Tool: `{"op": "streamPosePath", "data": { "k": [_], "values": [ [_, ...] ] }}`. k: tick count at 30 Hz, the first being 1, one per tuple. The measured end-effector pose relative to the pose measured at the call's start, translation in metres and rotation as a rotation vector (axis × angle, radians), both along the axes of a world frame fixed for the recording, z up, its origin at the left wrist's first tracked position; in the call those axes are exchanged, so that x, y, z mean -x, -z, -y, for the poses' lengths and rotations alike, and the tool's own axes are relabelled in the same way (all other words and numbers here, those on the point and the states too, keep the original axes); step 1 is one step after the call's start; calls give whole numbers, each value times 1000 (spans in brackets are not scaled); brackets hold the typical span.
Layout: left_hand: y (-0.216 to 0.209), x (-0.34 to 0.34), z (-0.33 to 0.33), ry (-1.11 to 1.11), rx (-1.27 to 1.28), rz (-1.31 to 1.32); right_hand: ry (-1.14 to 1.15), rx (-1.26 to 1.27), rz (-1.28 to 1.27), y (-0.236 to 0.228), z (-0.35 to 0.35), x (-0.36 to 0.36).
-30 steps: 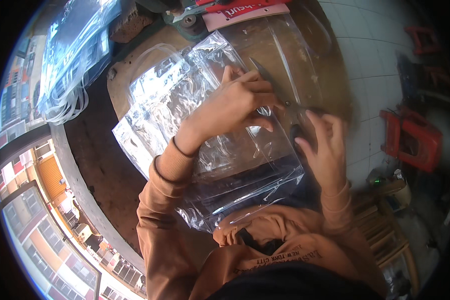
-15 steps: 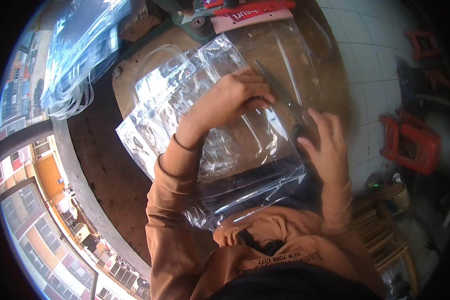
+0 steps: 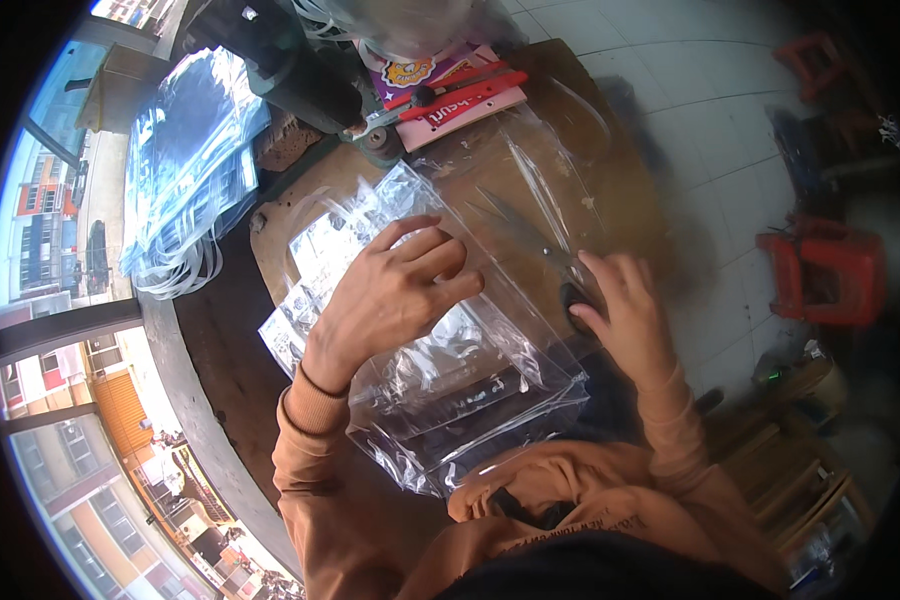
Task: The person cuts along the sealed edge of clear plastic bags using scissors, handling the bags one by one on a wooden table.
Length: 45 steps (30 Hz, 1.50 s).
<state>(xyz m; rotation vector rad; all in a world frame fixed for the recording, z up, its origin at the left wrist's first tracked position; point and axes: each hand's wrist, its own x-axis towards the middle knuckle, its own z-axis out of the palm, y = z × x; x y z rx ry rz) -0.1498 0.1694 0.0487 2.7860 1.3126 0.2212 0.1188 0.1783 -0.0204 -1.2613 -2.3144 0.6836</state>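
A clear plastic bag (image 3: 530, 362), shiny and creased, lies over the brown table surface and hangs toward my lap. My left hand (image 3: 385, 300) hovers above its middle, fingers loosely bent and apart, with nothing visible in them. To the right of the bag is a pair of dark-handled scissors (image 3: 530, 236), blades pointing up and left. Around the handles my right hand (image 3: 628, 315) closes, thumb on the near side and fingers on the far side. The fingertips are partly blurred.
Stacked clear bags with white handles (image 3: 190, 165) lie at the far left. Behind the bag stand a dark machine (image 3: 300, 85), a red-handled tool (image 3: 465, 100) and a pink printed card (image 3: 462, 122). Red plastic stools (image 3: 830, 270) stand on the tiled floor (image 3: 690, 180) at right.
My left hand has let go of the bag's right edge and moved left over its middle. The right fingers have drawn closer around the scissors' handles. The whole view has shifted.
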Motion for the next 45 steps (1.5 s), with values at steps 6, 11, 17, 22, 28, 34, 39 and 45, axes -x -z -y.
{"op": "streamPosePath", "data": {
  "k": [6,11,17,22,28,34,39,45],
  "values": [
    [-81,56,47,-189,-248,-211,25,-5,8,6,0,-2],
    [-161,114,120,-586,-463,-582,12,10,-28,1,0,0],
    [-239,139,232,-924,-876,-1377,-8,18,-1,0,-1,0],
    [-208,52,231,-1113,-584,-1000,-22,12,-11,0,-2,-2],
    [-68,-45,178,-995,496,-136,-35,-32,26,10,-6,-7],
    [6,-72,124,-1067,194,156,-110,78,-108,1,-12,-10],
    [30,-95,86,-1125,-43,555,-155,279,-312,-4,-15,-32],
    [64,-90,78,-1109,-168,176,36,542,-331,-1,18,-44]
  ]
}}
